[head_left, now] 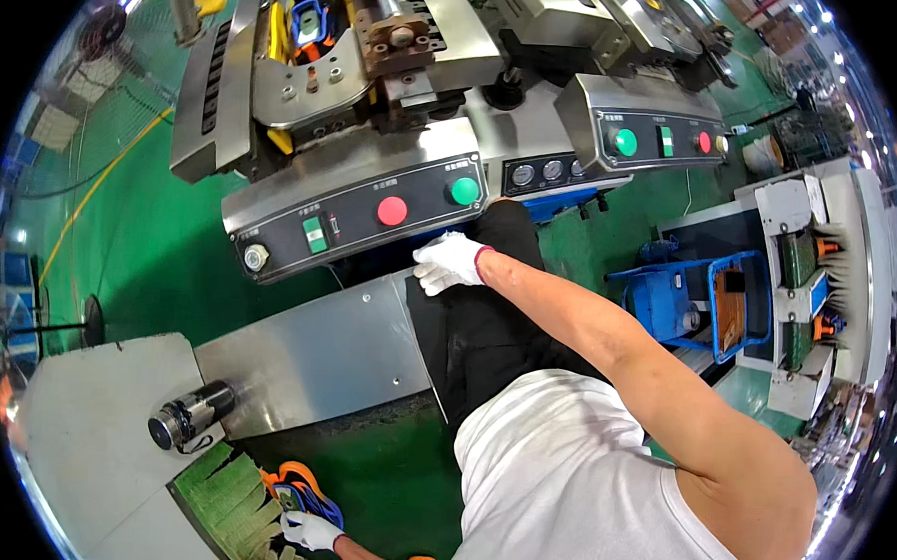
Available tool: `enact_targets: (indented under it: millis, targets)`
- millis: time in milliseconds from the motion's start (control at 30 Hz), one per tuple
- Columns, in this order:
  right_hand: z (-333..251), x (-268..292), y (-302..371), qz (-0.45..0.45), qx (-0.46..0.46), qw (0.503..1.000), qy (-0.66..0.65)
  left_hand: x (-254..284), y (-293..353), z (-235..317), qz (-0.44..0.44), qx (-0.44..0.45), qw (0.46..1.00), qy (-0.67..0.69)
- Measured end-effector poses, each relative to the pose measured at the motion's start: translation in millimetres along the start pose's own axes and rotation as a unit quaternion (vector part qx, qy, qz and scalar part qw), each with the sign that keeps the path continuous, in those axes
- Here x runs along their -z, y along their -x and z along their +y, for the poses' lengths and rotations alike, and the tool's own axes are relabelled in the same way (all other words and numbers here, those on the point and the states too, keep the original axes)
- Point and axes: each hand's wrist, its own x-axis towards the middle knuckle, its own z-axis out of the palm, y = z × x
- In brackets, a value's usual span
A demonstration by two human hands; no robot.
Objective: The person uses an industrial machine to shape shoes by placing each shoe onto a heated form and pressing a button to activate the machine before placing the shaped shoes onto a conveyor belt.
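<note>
My left hand, in a white glove, is at the bottom left with its fingers closed on the near end of an orange and blue shoe. This shoe is beside a curtain of green strips. My right hand, in a white glove with a red cuff, rests over my dark trouser leg, close to the corner of a metal shelf. Its fingers are loosely bent, and I see nothing in them. Above it runs a control panel with red and green buttons.
A steel press holds another blue and orange piece. To its right is a second control panel. A dark flask lies on the shelf's left end. A blue chair stands at right, near a machine with shoes.
</note>
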Motion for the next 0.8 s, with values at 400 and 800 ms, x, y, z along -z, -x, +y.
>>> enact_targets:
  millis: [400, 800]
  targets:
    - [-29, -78, 211, -0.121, 0.425, 0.735, 0.514, 170, 92, 317, -0.142, -0.490, 0.767, 0.389]
    - [-23, 57, 268, -0.066, 0.311, 0.938, -0.140, 278, 124, 633, -0.091, -0.754, 0.468, 0.452]
